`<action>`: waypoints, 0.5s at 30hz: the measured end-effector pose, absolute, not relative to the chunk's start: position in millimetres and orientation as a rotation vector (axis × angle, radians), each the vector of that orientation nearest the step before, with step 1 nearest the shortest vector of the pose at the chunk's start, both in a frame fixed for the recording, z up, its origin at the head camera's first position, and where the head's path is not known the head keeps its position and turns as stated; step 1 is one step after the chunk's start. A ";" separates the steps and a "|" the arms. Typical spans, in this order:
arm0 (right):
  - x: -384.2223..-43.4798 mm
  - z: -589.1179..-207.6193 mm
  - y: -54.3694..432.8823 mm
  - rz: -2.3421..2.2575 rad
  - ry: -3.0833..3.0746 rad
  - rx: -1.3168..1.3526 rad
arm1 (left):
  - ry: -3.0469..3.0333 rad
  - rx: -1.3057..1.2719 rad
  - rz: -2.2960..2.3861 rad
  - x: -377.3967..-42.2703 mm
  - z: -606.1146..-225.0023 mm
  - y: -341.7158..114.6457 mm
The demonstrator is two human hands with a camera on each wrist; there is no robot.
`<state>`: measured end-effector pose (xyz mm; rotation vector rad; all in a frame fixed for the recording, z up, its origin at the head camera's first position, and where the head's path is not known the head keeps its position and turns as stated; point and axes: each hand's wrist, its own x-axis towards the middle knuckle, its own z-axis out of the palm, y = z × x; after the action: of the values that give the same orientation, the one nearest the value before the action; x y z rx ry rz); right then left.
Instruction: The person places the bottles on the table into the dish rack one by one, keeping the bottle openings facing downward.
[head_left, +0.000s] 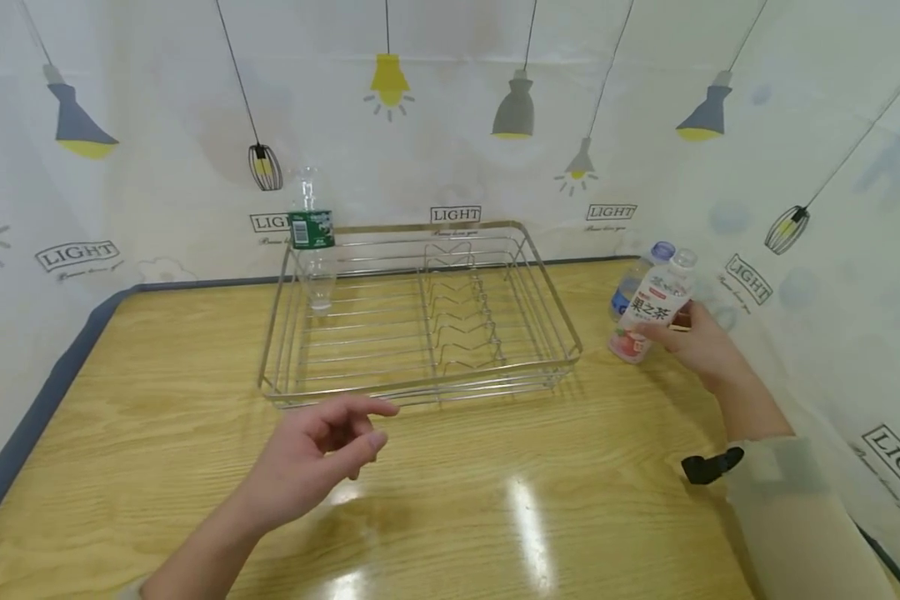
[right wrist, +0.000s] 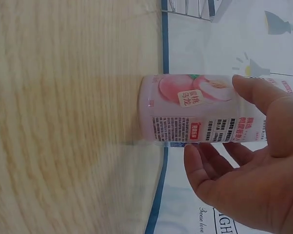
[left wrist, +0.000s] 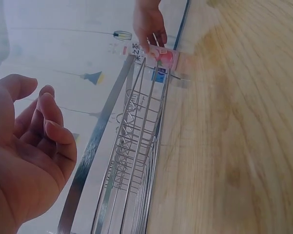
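Note:
At the right of the table my right hand grips a peach tea bottle, thumb across the front and fingers on the other side. In the right wrist view its pink label shows peaches, and its base is right at the tabletop. Close behind it stands a clear bottle with a blue label and a purplish neck, partly hidden. My left hand hovers near the front edge of the wire dish rack, fingers loosely curled, holding nothing. A clear bottle with a green label is upright in the rack's left part.
Along the rack's right half runs a row of zigzag wire dividers. A wall covering printed with lamps closes off the back and right of the wooden table. A black strap end sticks out at the right wrist.

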<state>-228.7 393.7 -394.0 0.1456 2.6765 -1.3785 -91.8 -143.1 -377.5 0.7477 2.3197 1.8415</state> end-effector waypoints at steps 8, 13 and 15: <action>-221.9 -389.5 395.0 -1.450 2.783 0.147 | 2.348 0.697 1.820 -94.8 -378.7 -142.1; -213.1 -372.7 386.0 -1.749 2.733 0.084 | 2.356 0.654 1.816 -95.5 -379.7 -143.0; -208.9 -362.8 381.2 -1.909 2.667 0.017 | 2.368 0.655 1.815 -96.3 -380.0 -143.2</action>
<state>-208.9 381.2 -362.8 0.0166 2.6667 -1.9095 -96.3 -143.2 -380.0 0.6549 2.3676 1.8150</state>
